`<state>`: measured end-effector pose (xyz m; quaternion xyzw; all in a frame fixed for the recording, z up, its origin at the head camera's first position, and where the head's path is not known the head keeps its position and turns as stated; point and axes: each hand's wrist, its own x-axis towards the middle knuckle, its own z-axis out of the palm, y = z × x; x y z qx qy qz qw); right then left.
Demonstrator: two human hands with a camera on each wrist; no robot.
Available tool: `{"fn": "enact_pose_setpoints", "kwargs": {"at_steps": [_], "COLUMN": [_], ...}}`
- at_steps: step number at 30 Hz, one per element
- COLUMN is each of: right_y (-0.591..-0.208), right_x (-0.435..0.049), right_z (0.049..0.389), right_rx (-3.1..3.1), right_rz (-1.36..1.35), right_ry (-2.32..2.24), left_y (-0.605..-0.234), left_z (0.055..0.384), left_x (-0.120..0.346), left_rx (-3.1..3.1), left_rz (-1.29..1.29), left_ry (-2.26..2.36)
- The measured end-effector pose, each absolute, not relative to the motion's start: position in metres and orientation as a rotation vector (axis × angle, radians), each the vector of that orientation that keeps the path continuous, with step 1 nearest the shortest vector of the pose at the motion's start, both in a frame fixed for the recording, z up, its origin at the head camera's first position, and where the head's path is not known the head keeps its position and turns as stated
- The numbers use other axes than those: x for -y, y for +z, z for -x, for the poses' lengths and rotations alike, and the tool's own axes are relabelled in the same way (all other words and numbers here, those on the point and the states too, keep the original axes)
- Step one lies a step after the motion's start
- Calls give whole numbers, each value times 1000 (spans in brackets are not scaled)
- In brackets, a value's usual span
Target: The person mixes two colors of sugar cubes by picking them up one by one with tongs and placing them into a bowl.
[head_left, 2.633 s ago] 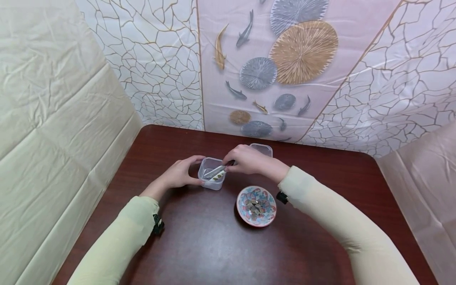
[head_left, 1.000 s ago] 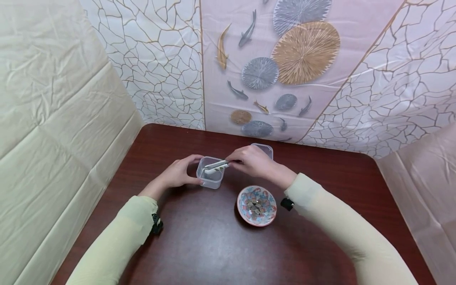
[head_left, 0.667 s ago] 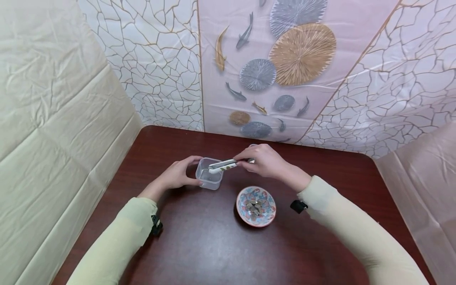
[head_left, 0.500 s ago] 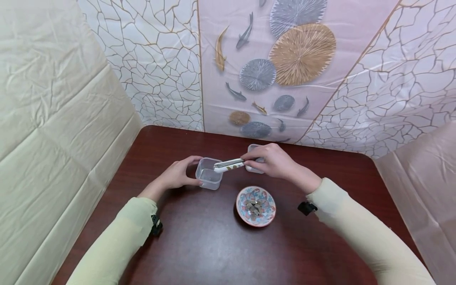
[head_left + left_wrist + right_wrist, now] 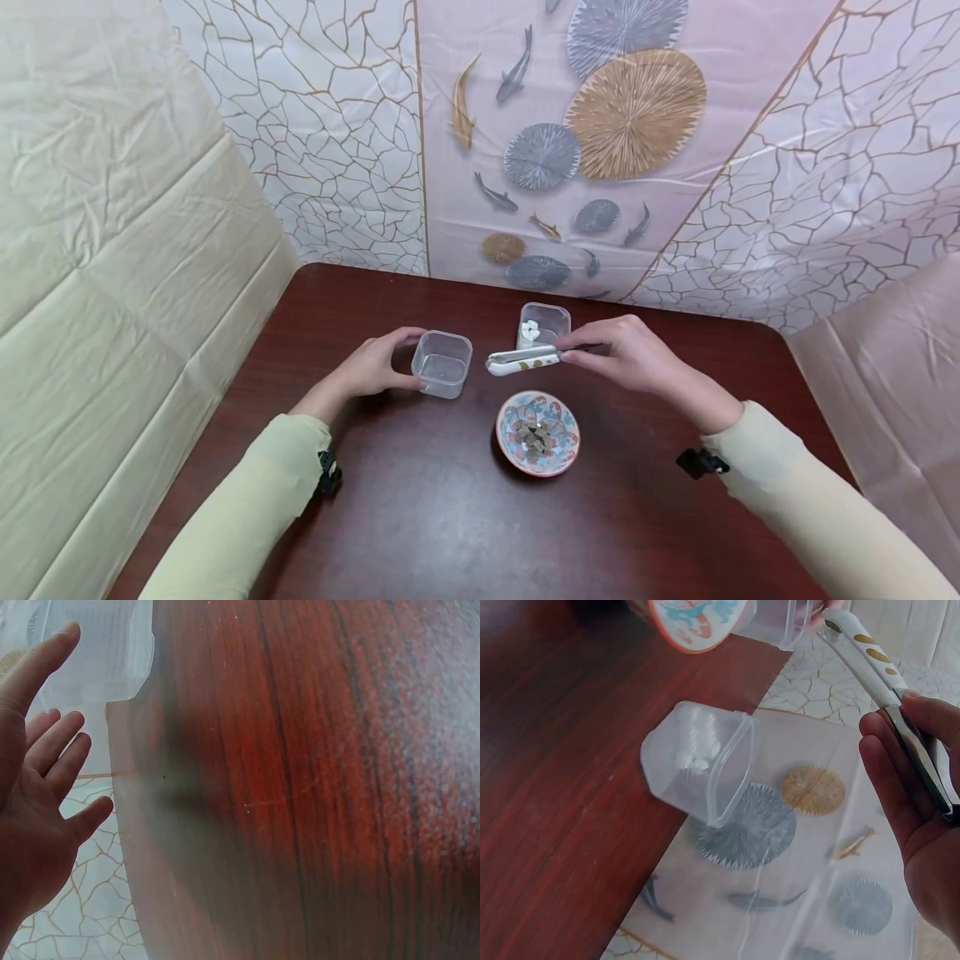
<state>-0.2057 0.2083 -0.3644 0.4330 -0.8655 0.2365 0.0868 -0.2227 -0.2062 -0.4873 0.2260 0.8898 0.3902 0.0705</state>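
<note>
My left hand (image 5: 372, 365) holds a clear square plastic box (image 5: 442, 363) by its left side, thumb at the front and fingers at the back. In the left wrist view the thumb overlaps the box (image 5: 112, 652). Thumb and fingers of my right hand (image 5: 633, 352) pinch metal tongs (image 5: 525, 360) by the dark end. Their white tips with gold spots point left, above the table between the box and a patterned bowl. In the right wrist view the tips of the tongs (image 5: 862, 656) are close together, and nothing shows between them.
A second clear box (image 5: 555, 315) at the back contains white lobed pieces (image 5: 530, 331), stacked in the right wrist view. The blue-and-red patterned bowl (image 5: 517, 462) with several flat grey-brown pieces (image 5: 534, 435) stands in front. Patterned cloth (image 5: 337, 167) hangs behind the dark wooden table (image 5: 420, 517).
My right hand has drawn the tongs out of the left box and moved right, uncovering the back box and its white pieces. My left hand has stayed on its box.
</note>
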Motion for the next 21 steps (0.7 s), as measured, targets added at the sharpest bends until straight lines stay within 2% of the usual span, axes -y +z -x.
{"fn": "enact_pose_setpoints", "kwargs": {"at_steps": [21], "right_y": [-386], "right_x": [-259], "right_z": [166], "right_rx": [2651], "right_rz": [-1247], "right_ry": [752], "left_y": [-487], "left_z": [223], "left_x": [204], "left_rx": [-2671], "left_rz": [-680], "left_ry": [1185]}}
